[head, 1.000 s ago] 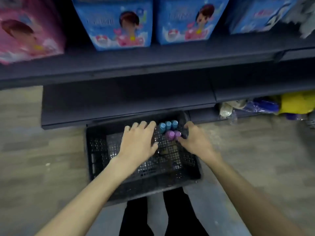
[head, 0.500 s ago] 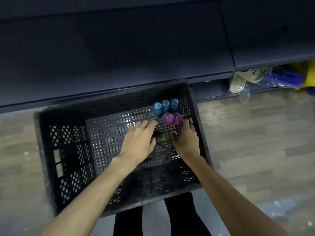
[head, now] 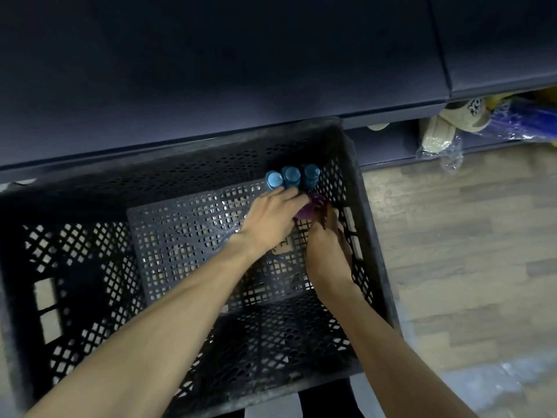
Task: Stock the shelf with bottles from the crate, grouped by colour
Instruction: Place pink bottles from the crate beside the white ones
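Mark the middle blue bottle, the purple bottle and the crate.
middle blue bottle (head: 290, 175), head view, on its cap.
purple bottle (head: 305, 213), head view, visible side between the hands.
crate (head: 373, 251), head view, right rim.

Dim light, dark shelving (head: 211, 70) fills the top of my view. Wood-look plank floor (head: 467, 251) on my right. Under the lower shelf there, a beige slipper (head: 438, 135) in clear plastic wrap, blue wrapped item (head: 518, 120) just beside it.
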The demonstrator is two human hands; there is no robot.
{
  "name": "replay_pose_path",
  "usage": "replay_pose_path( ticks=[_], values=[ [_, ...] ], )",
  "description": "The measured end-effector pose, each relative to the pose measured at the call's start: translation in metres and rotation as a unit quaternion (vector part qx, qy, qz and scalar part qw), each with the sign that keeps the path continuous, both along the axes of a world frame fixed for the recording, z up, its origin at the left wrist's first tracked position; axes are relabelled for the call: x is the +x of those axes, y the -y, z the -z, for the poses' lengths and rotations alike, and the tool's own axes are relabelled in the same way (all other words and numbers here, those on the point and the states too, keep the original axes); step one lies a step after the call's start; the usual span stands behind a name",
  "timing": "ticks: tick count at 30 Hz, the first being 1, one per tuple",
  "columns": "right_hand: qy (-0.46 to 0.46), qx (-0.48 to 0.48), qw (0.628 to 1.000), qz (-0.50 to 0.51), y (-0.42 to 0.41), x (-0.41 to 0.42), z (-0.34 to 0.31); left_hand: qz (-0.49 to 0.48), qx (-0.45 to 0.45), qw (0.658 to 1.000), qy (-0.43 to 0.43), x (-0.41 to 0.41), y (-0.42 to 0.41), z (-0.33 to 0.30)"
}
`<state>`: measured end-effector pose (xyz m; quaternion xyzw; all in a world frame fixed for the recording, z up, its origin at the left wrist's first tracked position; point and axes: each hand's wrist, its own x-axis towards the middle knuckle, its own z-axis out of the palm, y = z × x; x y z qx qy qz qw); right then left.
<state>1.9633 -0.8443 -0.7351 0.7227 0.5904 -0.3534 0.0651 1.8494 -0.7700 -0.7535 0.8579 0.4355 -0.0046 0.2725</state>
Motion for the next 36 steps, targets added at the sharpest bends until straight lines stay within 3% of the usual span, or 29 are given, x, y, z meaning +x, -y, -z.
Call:
replay_pose_path(
  ticks=[5, 9, 16, 26, 36],
  values=[
    [-0.048, -0.004, 0.997, 0.054, 0.005, 0.000, 0.010, -0.005, -0.010, 1.000, -0.007, 0.006, -0.002, 0.007],
    [0.089, 0.051, 0.994, 0.037, 0.003, -0.002, 0.005, 0.002, -0.058, 0.996, -0.063, 0.008, -0.011, 0.015],
    [0.151, 0.159, 0.975, 0.047, -0.008, -0.009, 0.026, -0.031, -0.054, 0.997, -0.051, 0.001, -0.002, 0.028],
    [0.124, 0.083, 0.987, 0.055, -0.040, -0.007, 0.031, -0.091, -0.058, 0.994, 0.023, -0.022, 0.007, 0.036],
    [0.037, 0.106, 0.990, 0.088, -0.031, -0.009, 0.011, -0.106, -0.074, 0.990, 0.053, -0.061, 0.024, 0.020]
  ],
)
